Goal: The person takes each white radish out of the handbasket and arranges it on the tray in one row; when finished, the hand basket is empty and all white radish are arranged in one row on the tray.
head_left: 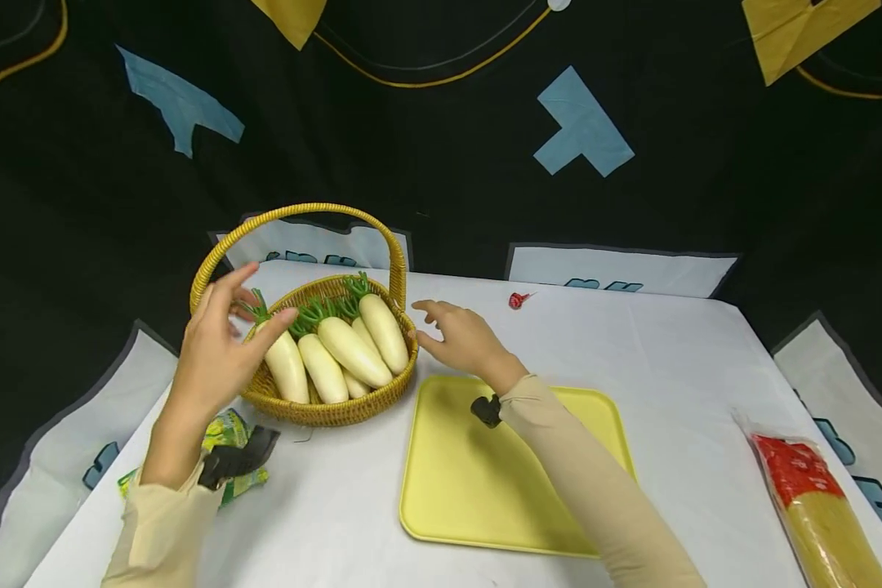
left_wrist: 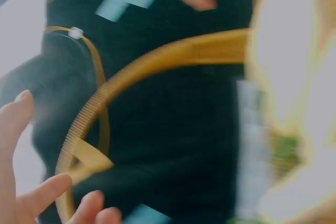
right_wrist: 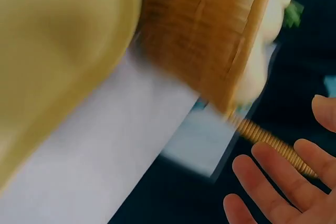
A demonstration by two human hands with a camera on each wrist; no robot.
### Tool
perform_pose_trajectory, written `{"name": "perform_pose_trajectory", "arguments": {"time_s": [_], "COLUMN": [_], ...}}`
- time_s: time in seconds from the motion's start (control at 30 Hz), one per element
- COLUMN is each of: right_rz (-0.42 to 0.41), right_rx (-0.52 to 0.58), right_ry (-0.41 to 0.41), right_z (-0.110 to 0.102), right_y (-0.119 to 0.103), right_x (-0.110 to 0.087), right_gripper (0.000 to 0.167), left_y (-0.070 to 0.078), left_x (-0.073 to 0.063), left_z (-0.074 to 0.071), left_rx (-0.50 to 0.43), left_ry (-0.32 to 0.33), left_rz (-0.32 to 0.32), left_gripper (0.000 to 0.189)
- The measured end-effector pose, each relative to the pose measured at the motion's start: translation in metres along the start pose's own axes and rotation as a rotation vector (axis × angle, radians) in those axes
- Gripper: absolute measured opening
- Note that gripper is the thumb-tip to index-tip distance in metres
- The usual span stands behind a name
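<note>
A yellow wicker basket [head_left: 353, 412] with a tall arched handle [head_left: 316, 210] stands at the back left of the table. Several white radishes [head_left: 349, 349] with green tops lie in it. My left hand [head_left: 216, 343] is raised at the basket's left side, thumb and fingers spread apart, holding nothing. Beside the right rim hovers my right hand [head_left: 466, 339], its fingers loosely bent and nothing in its grasp. The right wrist view shows its fingers [right_wrist: 273, 171] near the foot of the handle; whether they touch it I cannot tell.
A yellow tray [head_left: 478, 490] lies under my right forearm. Green-and-yellow packets [head_left: 228, 429] are by my left wrist. A small red wrapped lollipop [head_left: 517, 300] lies at the back. On the right is a clear bag of yellow noodles [head_left: 823, 514] with a red label. Dark cloth [head_left: 448, 204] hangs behind.
</note>
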State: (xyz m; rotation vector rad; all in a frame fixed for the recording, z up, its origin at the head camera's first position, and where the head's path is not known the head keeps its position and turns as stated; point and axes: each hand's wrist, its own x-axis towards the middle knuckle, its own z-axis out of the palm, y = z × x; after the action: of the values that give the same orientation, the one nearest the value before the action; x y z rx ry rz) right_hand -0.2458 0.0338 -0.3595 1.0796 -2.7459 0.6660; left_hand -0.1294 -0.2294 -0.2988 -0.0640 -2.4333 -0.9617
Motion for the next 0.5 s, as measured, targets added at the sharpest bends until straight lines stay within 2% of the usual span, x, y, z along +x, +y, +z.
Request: {"name": "perform_pose_trajectory", "arguments": {"time_s": [0.13, 0.27, 0.37, 0.5], "right_rz": [-0.070, -0.067, -0.050, -0.039], "right_rx": [0.008, 0.039, 0.034, -0.005], "right_ry": [0.003, -0.031, -0.071, -0.094], "right_z": [0.012, 0.024, 0.035, 0.048], "right_y": [-0.021, -0.038, -0.049, -0.063], "right_x": [0.006, 0.015, 0.021, 0.028], "right_gripper": [0.043, 0.045, 0.048, 0.054], "left_y": [-0.038, -0.066, -0.079, -0.085], "left_x": [-0.046, -0.079, -0.094, -0.101], "left_z": [0.018, 0.040, 0.054, 0.064], "left_rx": [0.110, 0.167, 0.173, 0.180], "left_ry": [-0.006, -0.084, -0.092, -0.057], "left_rz": [-0.143, -0.306, -0.382, -0.436], "left_gripper": [0.064, 0.070, 0.073, 0.075]}}
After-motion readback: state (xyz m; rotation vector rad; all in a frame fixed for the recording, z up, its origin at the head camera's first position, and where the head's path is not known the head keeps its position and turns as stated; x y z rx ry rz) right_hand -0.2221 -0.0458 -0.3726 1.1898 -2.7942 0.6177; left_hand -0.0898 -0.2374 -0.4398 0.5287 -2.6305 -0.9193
